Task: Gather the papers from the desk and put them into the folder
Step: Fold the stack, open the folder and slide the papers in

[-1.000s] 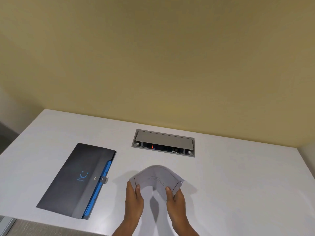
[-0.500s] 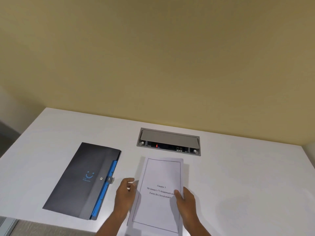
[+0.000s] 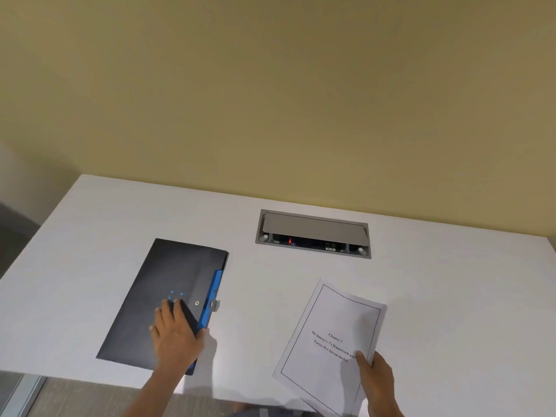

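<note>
At the near edge: I see both hands working over the white surface (image 3: pixel 451 296), well apart from each other.
Left hand (image 3: pixel 174 335): lies on top of the folder, fingers spread fairly flat across its cover and the thumb hooked at its right edge beside the blue strip. I read it as pressing, not curled round anything.
Right hand (image 3: pixel 376 377): grips the papers at their lower right corner, thumb on top of the printed page, the other fingers hidden beneath.
Papers (image 3: pixel 331 341): 1 thin stack, tilted so the top leans right, top sheet framed by a thin border with a few lines of text in the middle. Near end overhangs the surface edge.
Folder (image 3: pixel 162 296): dark grey, lying flat and slanted at the left, closed, with a blue strip (image 3: pixel 212 296) along its right edge and a small snap on the flap.
Cable hatch (image 3: pixel 313 234): grey recessed box set in the surface beyond both, lid partly raised, a small red light inside.
Wall (image 3: pixel 270 100): plain yellow, behind the surface.
</note>
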A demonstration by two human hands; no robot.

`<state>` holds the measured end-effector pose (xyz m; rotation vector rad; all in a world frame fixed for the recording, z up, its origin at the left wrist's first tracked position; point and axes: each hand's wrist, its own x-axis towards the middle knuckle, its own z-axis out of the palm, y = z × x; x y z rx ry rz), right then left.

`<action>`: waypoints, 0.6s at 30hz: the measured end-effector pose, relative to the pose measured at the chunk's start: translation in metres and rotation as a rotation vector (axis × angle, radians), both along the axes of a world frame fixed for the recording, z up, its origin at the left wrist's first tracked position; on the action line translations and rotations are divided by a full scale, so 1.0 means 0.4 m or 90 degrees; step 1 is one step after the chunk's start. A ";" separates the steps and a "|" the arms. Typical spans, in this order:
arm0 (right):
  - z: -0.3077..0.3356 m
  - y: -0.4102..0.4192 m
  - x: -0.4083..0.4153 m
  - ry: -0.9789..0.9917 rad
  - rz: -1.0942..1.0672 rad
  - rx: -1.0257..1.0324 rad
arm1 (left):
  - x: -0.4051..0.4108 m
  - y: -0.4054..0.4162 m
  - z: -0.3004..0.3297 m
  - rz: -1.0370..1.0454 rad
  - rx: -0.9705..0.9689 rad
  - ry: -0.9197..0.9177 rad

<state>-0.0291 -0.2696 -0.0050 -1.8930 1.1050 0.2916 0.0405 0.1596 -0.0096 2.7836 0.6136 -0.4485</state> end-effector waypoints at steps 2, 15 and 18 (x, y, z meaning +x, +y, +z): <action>0.000 0.008 -0.012 0.006 -0.002 -0.013 | -0.005 0.009 -0.018 -0.034 0.026 0.018; 0.020 0.041 -0.007 -0.039 -0.017 -0.005 | 0.037 0.000 0.002 -0.050 0.049 0.096; 0.031 0.026 0.003 -0.060 -0.017 0.006 | 0.052 -0.009 0.033 -0.078 -0.001 0.124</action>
